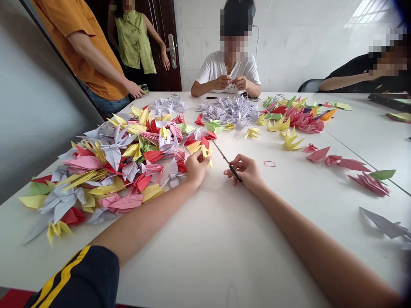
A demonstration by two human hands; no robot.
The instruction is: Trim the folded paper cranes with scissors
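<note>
A person's two bare hands at work above a glossy white tabletop [199,248]. At the centre of the frame, the left hand [196,169] pinches a small yellow folded-paper piece [210,156] between thumb and fingers; the piece points upward and to the right, at the inner edge of a large heap. Just right of it, the right hand [248,171] is closed around the black handle of a slim tool with a thin straight shaft [235,172], thumb and index finger pinching it. The shaft slants toward the upper left, its tip near a red folded piece; whether the two touch cannot be told.

The heap of multicoloured folded-paper pieces [114,156], in pale lilac, yellow, red, pink and green, fills the left of the frame. At upper centre lies a pale lilac cluster of folded paper [229,112]; to its right, a mixed pink, green and yellow cluster [302,117]. Loose pink folded pieces [317,155] trail toward the right edge, above a grey folded-paper piece [385,223]. A small red four-sided outline [269,164] marks the tabletop right of the right hand.

At upper centre, a person in a white top [208,68] sits with both hands raised close together; at upper left, a person in an orange top [80,47] holds a phone [144,89].
</note>
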